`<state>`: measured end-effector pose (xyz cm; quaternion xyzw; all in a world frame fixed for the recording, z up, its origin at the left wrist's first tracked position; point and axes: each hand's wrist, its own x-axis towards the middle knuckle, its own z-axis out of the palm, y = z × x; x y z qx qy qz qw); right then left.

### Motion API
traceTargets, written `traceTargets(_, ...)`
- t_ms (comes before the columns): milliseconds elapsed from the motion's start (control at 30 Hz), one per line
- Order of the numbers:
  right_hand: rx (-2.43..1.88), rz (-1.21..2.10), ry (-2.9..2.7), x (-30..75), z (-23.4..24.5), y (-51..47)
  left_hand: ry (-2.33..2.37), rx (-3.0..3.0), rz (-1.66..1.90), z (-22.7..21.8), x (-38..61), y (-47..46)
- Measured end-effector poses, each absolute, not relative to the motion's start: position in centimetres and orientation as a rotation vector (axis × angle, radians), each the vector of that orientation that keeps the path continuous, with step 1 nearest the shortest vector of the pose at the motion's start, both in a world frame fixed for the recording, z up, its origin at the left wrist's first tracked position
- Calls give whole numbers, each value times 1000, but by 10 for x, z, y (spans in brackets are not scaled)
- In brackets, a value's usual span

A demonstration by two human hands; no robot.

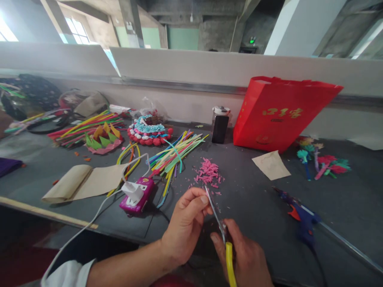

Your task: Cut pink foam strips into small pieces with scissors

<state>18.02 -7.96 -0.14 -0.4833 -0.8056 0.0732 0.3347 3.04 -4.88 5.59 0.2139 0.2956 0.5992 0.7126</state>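
My right hand [247, 255] grips a pair of scissors [218, 217] with a yellow handle, the blades pointing up and away from me. My left hand [191, 215] is closed in a pinch beside the blade tips. Whatever it pinches is almost wholly hidden; only a speck of pink shows at the fingertips. Just beyond both hands lies a heap of short pink cut pieces [208, 172], with small crumbs scattered round it on the dark table.
Coloured fuzzy stems [176, 153] lie behind a purple power strip [137, 197] with a white charger. A brown paper roll [70, 183] is at left. To the right are a blue glue gun [302, 219], a paper square [271, 168] and a red bag [278, 115]; a phone [220, 129] leans on a bottle.
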Motion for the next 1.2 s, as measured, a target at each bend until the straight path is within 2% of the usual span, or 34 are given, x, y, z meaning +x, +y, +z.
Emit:
traceTargets(200,-1267,245,-2102,180,0,-81,676,492,1339,55,31,-48)
traceTargets(500,-1300,-16,-2159,177,4,-84,661,465,1330,60,34,-52)
traceTargets(933,-1261,116,-2155,178,1,-83,673,462,1339,60,35,-52)
traceTargets(1200,-1315,-35,-2175,176,0,-85,655,433,1319,62,36,-53)
